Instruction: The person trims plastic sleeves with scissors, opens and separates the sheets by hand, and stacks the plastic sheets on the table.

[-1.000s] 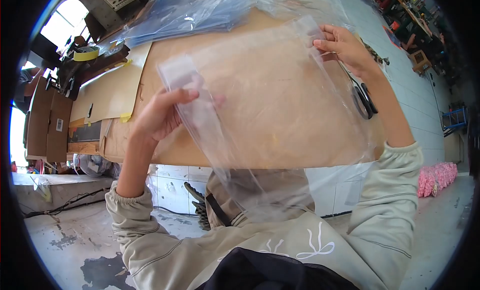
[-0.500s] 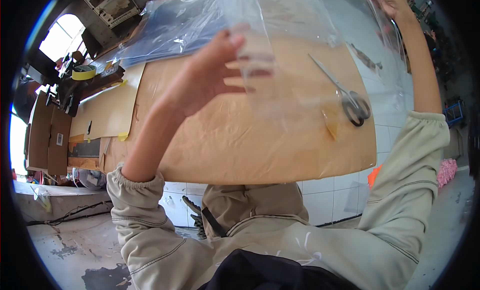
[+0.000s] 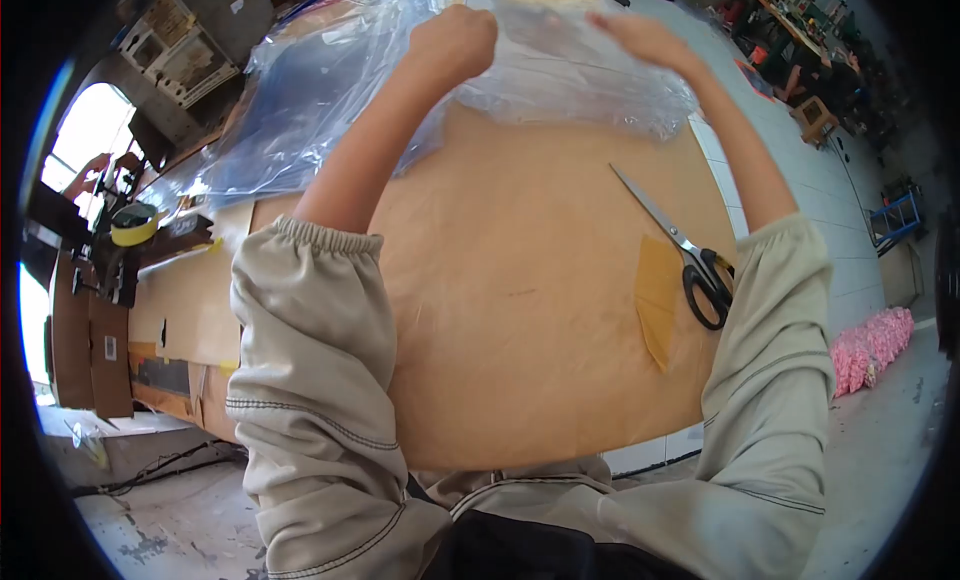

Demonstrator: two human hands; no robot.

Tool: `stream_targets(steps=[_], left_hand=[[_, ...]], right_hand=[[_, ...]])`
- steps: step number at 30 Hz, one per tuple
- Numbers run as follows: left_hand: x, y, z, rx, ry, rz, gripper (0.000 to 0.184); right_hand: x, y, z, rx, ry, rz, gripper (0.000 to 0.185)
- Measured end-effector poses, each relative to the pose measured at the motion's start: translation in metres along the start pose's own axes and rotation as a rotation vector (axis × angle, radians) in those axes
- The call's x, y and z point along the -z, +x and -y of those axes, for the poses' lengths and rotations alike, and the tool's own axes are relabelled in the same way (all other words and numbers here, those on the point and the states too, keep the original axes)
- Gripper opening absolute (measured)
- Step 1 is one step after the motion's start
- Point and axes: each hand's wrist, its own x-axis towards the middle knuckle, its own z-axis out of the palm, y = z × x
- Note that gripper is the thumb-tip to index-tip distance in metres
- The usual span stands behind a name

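My left hand (image 3: 455, 42) is closed in a fist at the far part of the table, gripping clear plastic sheet (image 3: 575, 92). Motion smears my right hand (image 3: 642, 40), which hovers over or touches the same sheet farther right; its fingers are not clear. To the left, a crumpled, bluish pile of clear plastic (image 3: 300, 95) lies on the table. Black-handled scissors (image 3: 675, 232) rest at the right edge, blades partly apart and pointing away. Beside them is a yellow-brown pointed scrap (image 3: 656, 300).
Brown sheeting covers the table (image 3: 520, 310). At left stand a dark metal device with a yellow tape roll (image 3: 135, 225) and a cardboard box (image 3: 85, 335). A pink bundle (image 3: 872, 350) lies on the floor at right. Part of another person (image 3: 835, 85) shows at far right.
The raised plastic has come down onto the far part of the table. My left hand has gone from spread fingers to a fist. My right hand has moved inward from the upper right.
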Motion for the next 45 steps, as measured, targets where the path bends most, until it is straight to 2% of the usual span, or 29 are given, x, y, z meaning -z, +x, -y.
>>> stream_targets(steps=[2,4,5,7,10,11,17,26,29,32,35,37,39,41,42,43,45], left_hand=[[0.004,0.000,-0.018,-0.126,0.128,-0.018,0.024],[0.001,0.008,-0.038,-0.188,0.308,0.030,0.030],[-0.025,0.016,-0.037,-0.189,0.130,0.010,0.036],[-0.092,0.040,-0.034,-0.182,-0.223,-0.044,0.049],[-0.083,-0.001,-0.039,-0.069,-0.151,0.171,0.067],[-0.088,-0.001,-0.038,-0.082,-0.154,0.155,0.069],[-0.093,-0.014,-0.029,-0.235,-0.060,0.025,0.065],[-0.090,-0.017,-0.026,-0.273,-0.050,0.027,0.079],[-0.092,-0.017,-0.027,-0.267,-0.047,-0.002,0.077],[-0.095,-0.019,-0.027,-0.270,-0.073,-0.047,0.077],[-0.095,-0.019,-0.027,-0.277,-0.107,-0.066,0.076],[-0.096,-0.020,-0.026,-0.280,-0.142,-0.092,0.075],[-0.100,-0.021,-0.025,-0.285,-0.183,-0.137,0.074],[-0.103,-0.023,-0.025,-0.293,-0.237,-0.181,0.074],[-0.105,-0.022,-0.024,-0.295,-0.260,-0.204,0.073],[-0.111,-0.019,-0.025,-0.310,-0.340,-0.238,0.075],[-0.102,-0.019,-0.024,-0.291,-0.237,-0.118,0.074]], right_hand=[[-0.019,-0.024,0.024,-0.184,0.096,0.281,0.070],[-0.025,-0.042,0.044,-0.316,0.054,0.226,0.072],[-0.029,-0.048,0.048,-0.380,0.031,0.202,0.073],[-0.047,-0.050,0.042,-0.353,-0.046,0.175,0.076],[-0.053,-0.060,0.042,-0.318,-0.122,0.146,0.084],[-0.053,-0.065,0.045,-0.304,-0.136,0.144,0.087],[-0.048,-0.073,0.026,-0.141,-0.124,0.176,0.088],[-0.045,-0.082,0.006,0.018,-0.128,0.176,0.086],[-0.044,-0.079,0.003,0.024,-0.118,0.219,0.084],[-0.018,-0.061,0.010,-0.060,-0.043,0.482,0.078],[0.021,0.008,-0.008,0.160,0.149,0.928,0.064],[0.033,0.054,-0.002,-0.125,0.081,0.730,0.053],[0.010,0.111,-0.023,0.028,0.175,0.368,0.041],[-0.021,0.163,-0.023,-0.026,0.222,0.095,0.041],[-0.043,0.190,-0.020,0.033,0.315,-0.038,0.040],[-0.055,0.211,-0.003,0.047,0.333,-0.097,0.039],[-0.072,0.252,0.039,0.033,0.285,-0.147,0.037]])
